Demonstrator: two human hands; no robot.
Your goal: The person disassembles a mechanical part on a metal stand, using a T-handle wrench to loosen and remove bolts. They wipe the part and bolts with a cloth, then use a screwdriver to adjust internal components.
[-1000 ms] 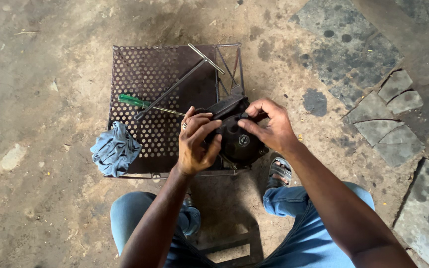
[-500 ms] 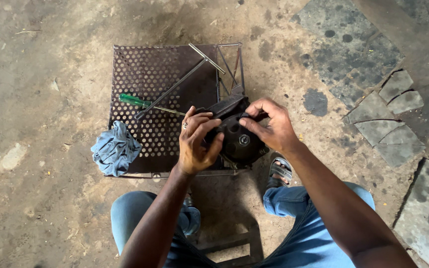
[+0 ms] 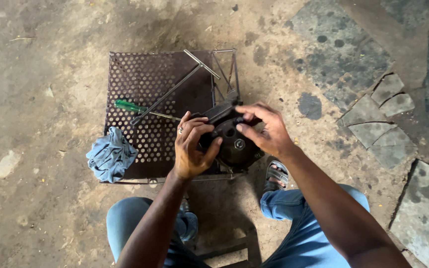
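Observation:
A round black greasy machine part (image 3: pixel 234 144) rests at the near right corner of a perforated metal stand (image 3: pixel 150 79). My left hand (image 3: pixel 190 146) grips the part's left side, fingers curled over its top. My right hand (image 3: pixel 266 129) holds the upper right of the part, thumb and fingertips pinching at its top edge. A green-handled screwdriver (image 3: pixel 131 105) and a long T-handle wrench (image 3: pixel 175 89) lie on the stand just beyond my hands.
A crumpled blue-grey rag (image 3: pixel 110 155) hangs over the stand's near left corner. Dirt floor surrounds the stand; broken stone slabs (image 3: pixel 378 119) lie to the right. My knees in blue jeans and a sandalled foot (image 3: pixel 275 174) are below.
My hands have shifted slightly on the black part; the right hand's fingers have moved along its top edge. Tools and rag have not moved.

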